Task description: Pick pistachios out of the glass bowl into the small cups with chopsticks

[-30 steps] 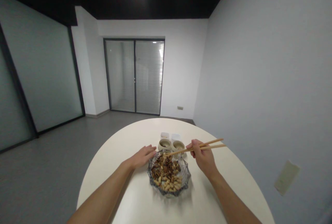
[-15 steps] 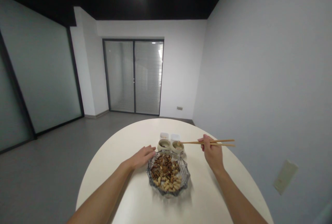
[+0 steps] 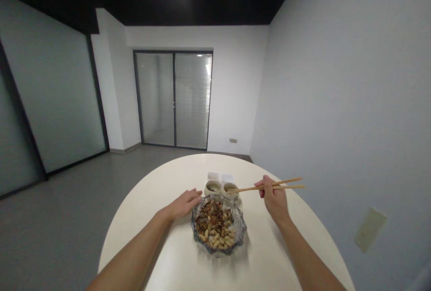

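My right hand (image 3: 273,194) grips a pair of wooden chopsticks (image 3: 251,189) to the right of the bowl. Their tips reach left to the mouth of the right small jar (image 3: 230,197); whether anything is between them is too small to tell. My left hand (image 3: 185,203) lies on the table with its fingers stretched out, at the left rim of a scalloped glass bowl (image 3: 243,228). Dark brown pecan-like nuts (image 3: 214,217) fill the bowl's far and left part, and pale peanuts in shells (image 3: 220,240) its near part. A second small jar (image 3: 212,193) stands beside the first, with dark contents.
Behind the jars sit two small white dishes, the left one (image 3: 213,175) and the right one (image 3: 227,177). All stand on a round cream table (image 3: 161,259). A white wall (image 3: 336,102) runs close along the right side.
The chopstick tips have dropped slightly and moved a little left at the right jar. The pale piece seen at the tips earlier no longer shows there. My left hand has stayed put.
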`<state>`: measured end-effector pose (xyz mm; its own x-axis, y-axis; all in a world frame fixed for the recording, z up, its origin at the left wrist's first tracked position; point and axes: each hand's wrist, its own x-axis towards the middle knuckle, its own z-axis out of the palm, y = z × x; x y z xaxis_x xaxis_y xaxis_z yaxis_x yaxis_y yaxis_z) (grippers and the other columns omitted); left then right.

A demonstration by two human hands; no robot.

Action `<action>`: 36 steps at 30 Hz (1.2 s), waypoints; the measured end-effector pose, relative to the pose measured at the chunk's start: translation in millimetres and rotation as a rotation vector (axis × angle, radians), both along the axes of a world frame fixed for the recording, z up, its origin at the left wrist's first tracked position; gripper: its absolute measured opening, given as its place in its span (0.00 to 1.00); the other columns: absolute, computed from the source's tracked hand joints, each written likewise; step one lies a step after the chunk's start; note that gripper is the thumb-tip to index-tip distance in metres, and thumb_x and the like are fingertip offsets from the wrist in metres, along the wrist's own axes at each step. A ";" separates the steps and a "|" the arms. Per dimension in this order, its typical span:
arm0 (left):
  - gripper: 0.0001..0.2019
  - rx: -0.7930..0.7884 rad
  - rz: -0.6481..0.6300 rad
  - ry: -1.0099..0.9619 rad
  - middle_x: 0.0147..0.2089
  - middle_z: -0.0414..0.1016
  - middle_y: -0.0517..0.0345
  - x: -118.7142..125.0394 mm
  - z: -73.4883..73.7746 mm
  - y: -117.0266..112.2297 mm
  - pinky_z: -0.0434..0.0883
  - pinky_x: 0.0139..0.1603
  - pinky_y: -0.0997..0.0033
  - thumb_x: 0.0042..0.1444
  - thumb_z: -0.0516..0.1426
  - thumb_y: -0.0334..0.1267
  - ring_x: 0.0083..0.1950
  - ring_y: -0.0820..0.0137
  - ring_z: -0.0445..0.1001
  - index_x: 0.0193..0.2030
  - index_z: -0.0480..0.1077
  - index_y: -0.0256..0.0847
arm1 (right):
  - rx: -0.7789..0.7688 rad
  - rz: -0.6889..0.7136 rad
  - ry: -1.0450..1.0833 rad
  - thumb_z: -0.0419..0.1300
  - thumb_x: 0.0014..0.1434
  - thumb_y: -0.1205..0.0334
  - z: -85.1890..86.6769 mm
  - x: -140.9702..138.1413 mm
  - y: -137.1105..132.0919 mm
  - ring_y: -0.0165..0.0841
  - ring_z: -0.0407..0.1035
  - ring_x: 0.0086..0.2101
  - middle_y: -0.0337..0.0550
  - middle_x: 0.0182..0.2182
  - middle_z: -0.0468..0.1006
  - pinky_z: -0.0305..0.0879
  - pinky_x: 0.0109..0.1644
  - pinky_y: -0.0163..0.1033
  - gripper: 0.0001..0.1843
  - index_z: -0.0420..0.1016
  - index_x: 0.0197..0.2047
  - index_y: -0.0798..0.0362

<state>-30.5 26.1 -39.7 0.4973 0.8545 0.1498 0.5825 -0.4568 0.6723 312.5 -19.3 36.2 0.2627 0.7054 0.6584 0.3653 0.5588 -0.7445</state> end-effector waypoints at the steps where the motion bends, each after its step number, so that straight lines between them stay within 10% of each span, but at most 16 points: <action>1: 0.37 -0.001 0.001 0.001 0.76 0.67 0.48 0.1 0.5 -0.3 0.44 0.82 0.41 0.69 0.45 0.69 0.80 0.46 0.55 0.64 0.77 0.45 | -0.016 0.047 -0.020 0.52 0.63 0.21 0.9 -2.4 -2.5 0.31 0.61 0.17 0.39 0.13 0.66 0.58 0.20 0.35 0.43 0.80 0.24 0.54; 25: 0.36 -0.012 0.007 -0.018 0.76 0.67 0.49 0.1 -1.7 2.1 0.44 0.81 0.42 0.68 0.46 0.70 0.80 0.47 0.55 0.62 0.78 0.47 | -0.151 0.231 -0.321 0.54 0.70 0.39 -12.8 -12.5 -4.9 0.31 0.61 0.17 0.38 0.14 0.68 0.56 0.21 0.34 0.33 0.83 0.24 0.53; 36: 0.36 -0.016 0.020 -0.028 0.76 0.67 0.48 0.0 0.0 -0.9 0.44 0.82 0.42 0.68 0.47 0.70 0.80 0.47 0.55 0.63 0.78 0.46 | -0.117 0.202 -0.203 0.54 0.67 0.31 -6.2 -8.1 -4.8 0.30 0.57 0.15 0.37 0.12 0.64 0.53 0.18 0.34 0.38 0.81 0.23 0.53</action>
<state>-30.5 25.2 -39.7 0.4758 0.8668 0.1494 0.5727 -0.4342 0.6954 304.4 -24.1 30.0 -0.0192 0.8042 0.5940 0.4036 0.5498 -0.7313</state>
